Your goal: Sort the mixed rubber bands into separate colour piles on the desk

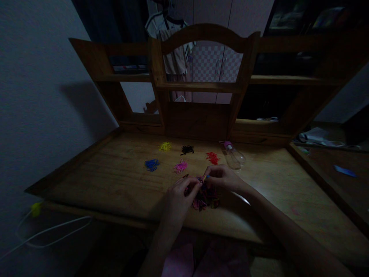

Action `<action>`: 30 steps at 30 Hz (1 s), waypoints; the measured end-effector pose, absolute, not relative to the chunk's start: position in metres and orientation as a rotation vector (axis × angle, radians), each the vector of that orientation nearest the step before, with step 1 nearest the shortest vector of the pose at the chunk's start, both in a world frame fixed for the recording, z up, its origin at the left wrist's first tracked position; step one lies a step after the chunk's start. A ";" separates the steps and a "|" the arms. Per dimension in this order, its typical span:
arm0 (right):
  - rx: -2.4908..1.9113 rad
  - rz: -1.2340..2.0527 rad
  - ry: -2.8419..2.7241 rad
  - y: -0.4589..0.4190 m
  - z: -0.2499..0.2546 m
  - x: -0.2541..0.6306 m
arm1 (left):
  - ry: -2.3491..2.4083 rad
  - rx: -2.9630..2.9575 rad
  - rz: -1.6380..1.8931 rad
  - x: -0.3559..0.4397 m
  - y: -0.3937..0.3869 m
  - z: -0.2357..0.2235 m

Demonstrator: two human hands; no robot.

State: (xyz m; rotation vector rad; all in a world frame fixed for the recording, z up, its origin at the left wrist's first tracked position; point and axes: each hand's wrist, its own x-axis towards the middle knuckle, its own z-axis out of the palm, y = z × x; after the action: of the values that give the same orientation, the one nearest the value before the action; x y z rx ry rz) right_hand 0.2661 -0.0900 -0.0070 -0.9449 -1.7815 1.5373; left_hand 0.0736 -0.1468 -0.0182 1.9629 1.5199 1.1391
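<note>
A mixed heap of small, thin coloured pieces (203,200), possibly paper clips, lies near the table's front edge, partly behind my hands. My left hand (180,192) is over the heap's left side, thumb and fingertips pinched together; what they hold is too dark to make out. Opposite it, my right hand (222,177) is closed in a pinch, with yellow and blue bits showing at its fingertips. Beyond the hands lie sorted piles: blue (152,164), yellow (165,146), black (187,149), pink (180,166) and red (212,158).
A clear bulb-shaped bottle (235,157) with a purple cap lies behind my right hand. A wooden shelf unit (198,86) stands along the back of the table (115,177). A white cable (57,227) hangs at the left. The room is dim.
</note>
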 end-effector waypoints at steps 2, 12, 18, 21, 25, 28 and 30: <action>-0.964 1.532 -1.782 -0.091 -0.005 0.266 | 1.530 1.999 1.151 0.072 -0.146 -0.019; -0.948 1.392 -1.844 -0.088 -0.009 0.267 | 1.553 2.212 1.041 0.064 -0.147 -0.015; -0.991 1.358 -1.831 -0.087 -0.013 0.269 | 1.542 2.224 1.031 0.059 -0.146 -0.015; -1.005 1.363 -1.815 -0.086 -0.013 0.270 | 1.512 2.245 1.044 0.058 -0.144 -0.018; -0.998 1.379 -1.803 -0.086 -0.013 0.270 | 1.513 2.264 1.053 0.058 -0.142 -0.021; -1.003 1.378 -1.802 -0.086 -0.013 0.270 | 1.532 2.255 1.045 0.057 -0.142 -0.020; -1.015 1.376 -1.801 -0.087 -0.013 0.270 | 1.556 2.217 1.072 0.057 -0.143 -0.018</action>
State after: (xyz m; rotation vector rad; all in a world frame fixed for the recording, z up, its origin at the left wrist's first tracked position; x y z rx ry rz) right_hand 0.2703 -0.0865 -0.0127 -1.0148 -1.8014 1.3755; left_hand 0.0574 -0.1432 -0.0176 2.2170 1.5560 1.0723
